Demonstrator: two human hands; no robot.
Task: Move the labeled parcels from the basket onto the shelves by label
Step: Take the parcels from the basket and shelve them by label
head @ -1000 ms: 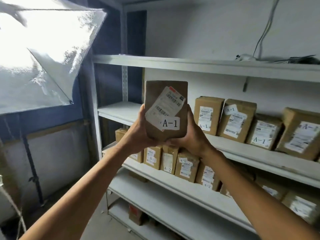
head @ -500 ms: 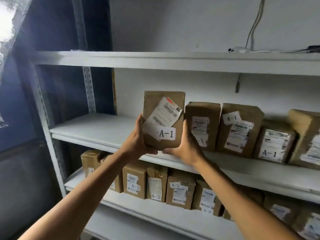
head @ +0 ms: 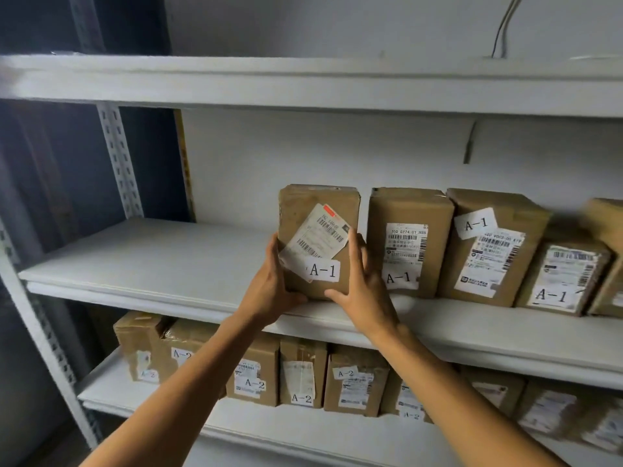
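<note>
The middle shelf (head: 141,264) carries a row of brown parcels marked A-1, and the parcel being placed (head: 317,244) stands upright at the left end of that row, its base at or just above the board near the front edge. I cannot tell whether its full weight is down yet. The biggest risk, as I judge it, is letting go too early: so near the lip, the tall narrow box could tip forward off the shelf. A second risk is a push to the right that knocks the neighbouring parcel (head: 408,241) just beside it and shifts the row. A smaller one is the loose, wrinkled shipping label snagging under a thumb.

The left hand (head: 273,291) grips the parcel's lower left edge, fingers curled round it. The right hand (head: 364,291) lies against the right side with fingers fairly straight and the thumb under the bottom corner.

The basket is out of view, so how many parcels remain cannot be told. The lower shelf (head: 303,429) holds parcels marked A-2, partly covered by the forearms. The rightmost boxes on both shelves are cut off and blurred, their labels unreadable. The parcel's back and underside are hidden.
</note>
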